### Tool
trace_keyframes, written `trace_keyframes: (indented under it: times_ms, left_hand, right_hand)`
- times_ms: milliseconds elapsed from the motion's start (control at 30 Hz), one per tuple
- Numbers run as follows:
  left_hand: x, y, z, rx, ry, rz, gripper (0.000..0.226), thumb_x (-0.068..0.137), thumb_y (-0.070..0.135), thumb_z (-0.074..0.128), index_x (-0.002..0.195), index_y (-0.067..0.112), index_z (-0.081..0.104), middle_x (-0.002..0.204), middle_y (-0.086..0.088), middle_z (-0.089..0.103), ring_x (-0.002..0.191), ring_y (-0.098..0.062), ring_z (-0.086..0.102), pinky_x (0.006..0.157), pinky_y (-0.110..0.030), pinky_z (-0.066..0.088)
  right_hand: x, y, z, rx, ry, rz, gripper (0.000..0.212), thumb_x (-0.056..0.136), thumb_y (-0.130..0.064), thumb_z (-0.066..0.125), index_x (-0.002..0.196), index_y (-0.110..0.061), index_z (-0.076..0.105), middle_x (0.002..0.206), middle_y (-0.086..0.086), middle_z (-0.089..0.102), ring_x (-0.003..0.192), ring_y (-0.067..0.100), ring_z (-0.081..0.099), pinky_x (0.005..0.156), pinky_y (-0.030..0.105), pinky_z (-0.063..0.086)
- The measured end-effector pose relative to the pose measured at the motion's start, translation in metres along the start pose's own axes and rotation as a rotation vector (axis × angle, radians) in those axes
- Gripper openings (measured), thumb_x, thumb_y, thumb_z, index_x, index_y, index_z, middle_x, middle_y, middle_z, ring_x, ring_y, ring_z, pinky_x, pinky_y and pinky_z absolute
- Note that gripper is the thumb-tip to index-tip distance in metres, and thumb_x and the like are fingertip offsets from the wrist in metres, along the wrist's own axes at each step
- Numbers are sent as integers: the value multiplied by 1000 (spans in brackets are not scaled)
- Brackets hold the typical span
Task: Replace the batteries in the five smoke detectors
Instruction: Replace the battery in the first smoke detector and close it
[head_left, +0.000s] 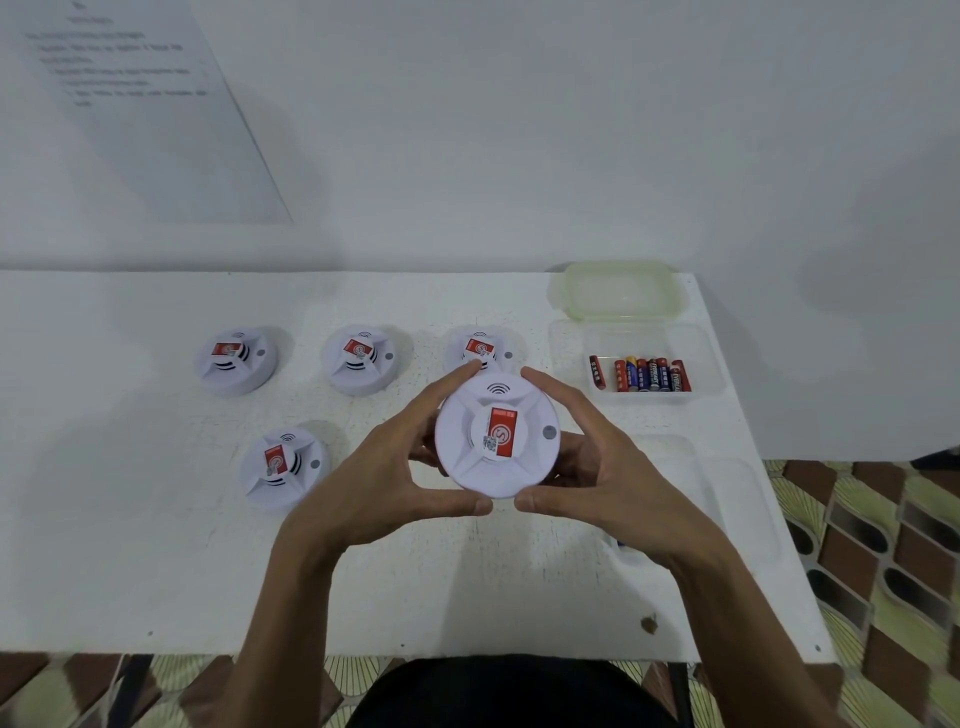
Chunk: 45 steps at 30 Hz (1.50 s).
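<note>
Plain indoor room, home-like, used as makeshift work spot. White table (156, 571) set against white wall (519, 130). Printed sheet (156, 104) stuck on wall, text too blurred to read. Floor (883, 571) tiled in brown and yellow-green pattern. Clear plastic box (711, 364) of batteries (644, 374) and smoke detectors (236, 361) laid out on table.

left hand (376, 467), right hand (608, 467); gripping detector (497, 436)
</note>
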<state>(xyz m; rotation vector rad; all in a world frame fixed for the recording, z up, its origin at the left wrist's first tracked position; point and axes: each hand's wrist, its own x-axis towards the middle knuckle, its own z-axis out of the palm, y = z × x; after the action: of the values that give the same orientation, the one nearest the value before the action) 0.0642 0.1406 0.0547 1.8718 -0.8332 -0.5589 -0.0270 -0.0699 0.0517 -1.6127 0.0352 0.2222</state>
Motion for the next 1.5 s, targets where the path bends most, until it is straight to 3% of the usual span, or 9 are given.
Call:
trace_keyframes:
  times_ms: [533,733,1500]
  left_hand:
    - [0,-3,2,9,6,-16,97,70,33,81,144,43,20,136,33,41,119,-2,50,86,-17,49]
    - [0,-5,3,16,11,-21,97,70,32,82,145,41,20,136,32,41,119,-2,50,86,-17,50]
    - [-1,-6,4,7,4,-28,98,70,36,81,146,41,19,138,29,41,121,-4,49,89,-19,50]
  right_hand:
    - [2,5,-2,-93,9,18,91,78,-13,81,139,-57,30,123,-19,63,105,32,65,89,39,58]
    - [0,4,-1,-85,12,12,92,79,-8,80,141,-54,30,121,-9,66,101,33,66,90,43,57]
    - [-2,4,0,-96,17,8,92,78,-10,80,137,-60,31,118,-13,66,100,34,66,90,42,57]
